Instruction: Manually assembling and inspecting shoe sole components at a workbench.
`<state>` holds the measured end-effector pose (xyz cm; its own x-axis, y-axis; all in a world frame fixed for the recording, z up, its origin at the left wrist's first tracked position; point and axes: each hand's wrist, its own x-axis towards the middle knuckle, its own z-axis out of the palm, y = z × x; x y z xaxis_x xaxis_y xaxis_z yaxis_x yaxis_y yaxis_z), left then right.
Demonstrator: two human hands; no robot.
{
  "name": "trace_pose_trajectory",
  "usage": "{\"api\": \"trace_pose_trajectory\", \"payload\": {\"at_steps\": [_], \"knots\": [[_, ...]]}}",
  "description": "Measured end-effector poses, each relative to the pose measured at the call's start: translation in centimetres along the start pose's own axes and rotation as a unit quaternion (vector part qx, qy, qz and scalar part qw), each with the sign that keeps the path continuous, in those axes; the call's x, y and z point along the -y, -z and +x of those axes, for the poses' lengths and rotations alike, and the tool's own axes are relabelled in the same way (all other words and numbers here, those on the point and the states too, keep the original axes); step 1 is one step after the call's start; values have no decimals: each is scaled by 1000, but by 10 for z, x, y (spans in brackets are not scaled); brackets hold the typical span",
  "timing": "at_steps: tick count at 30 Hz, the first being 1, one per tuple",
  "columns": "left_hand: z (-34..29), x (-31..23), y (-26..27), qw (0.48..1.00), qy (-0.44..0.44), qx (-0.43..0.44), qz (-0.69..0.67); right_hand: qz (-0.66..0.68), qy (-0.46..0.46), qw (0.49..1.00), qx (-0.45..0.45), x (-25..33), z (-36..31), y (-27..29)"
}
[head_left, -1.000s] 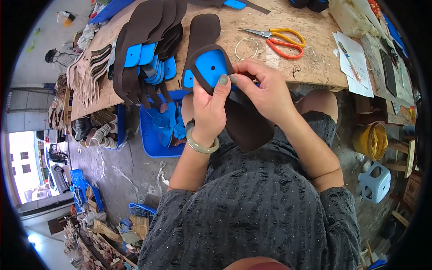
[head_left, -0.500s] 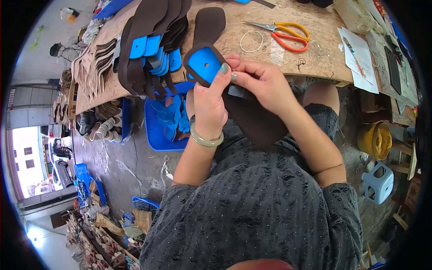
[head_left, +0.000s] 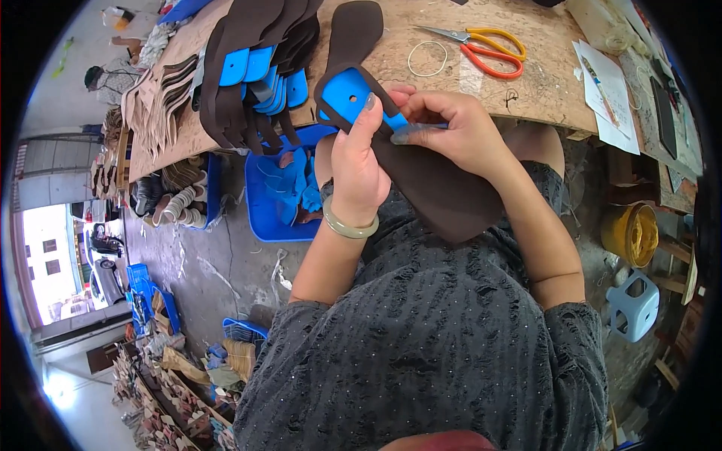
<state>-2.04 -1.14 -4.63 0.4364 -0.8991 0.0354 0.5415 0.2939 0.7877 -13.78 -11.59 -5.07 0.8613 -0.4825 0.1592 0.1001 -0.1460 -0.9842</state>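
Observation:
A dark brown insole (head_left: 451, 197) is held slantwise over my lap, just off the bench edge. On its far end lies a blue piece (head_left: 342, 94) with a small hole, bordered by brown. My left hand (head_left: 359, 165) grips this end, thumb resting on the blue. The thumb and fingers of my right hand (head_left: 462, 135) pinch around the narrow blue strip that runs down from that piece; some fingertips are hidden. Beyond the held end, another brown insole (head_left: 355, 34) lies on the bench. To the left is a stack of brown insoles (head_left: 244, 30) with blue pieces on them.
Orange-and-yellow-handled scissors (head_left: 492, 52) and a loose rubber band (head_left: 410, 59) lie on the wooden bench (head_left: 541, 83). Papers with a pen (head_left: 602, 94) are at right. A blue bin (head_left: 282, 234) of blue scraps stands below the bench. A light blue stool (head_left: 633, 304) is at lower right.
My right hand has shifted slightly right and down, and more of the blue strip shows beside its thumb. The insole's near end has swung a little right; the view has shifted slightly.

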Motion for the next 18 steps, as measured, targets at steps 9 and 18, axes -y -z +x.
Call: {"api": "trace_pose_trajectory", "payload": {"at_steps": [9, 18], "knots": [[-6, -4, 1, 999, -18, 29, 24, 166, -40, 985, -4, -12, 14, 5], [0, 2, 8, 998, 9, 51, 21, 252, -8, 968, -5, -17, 7, 9]]}}
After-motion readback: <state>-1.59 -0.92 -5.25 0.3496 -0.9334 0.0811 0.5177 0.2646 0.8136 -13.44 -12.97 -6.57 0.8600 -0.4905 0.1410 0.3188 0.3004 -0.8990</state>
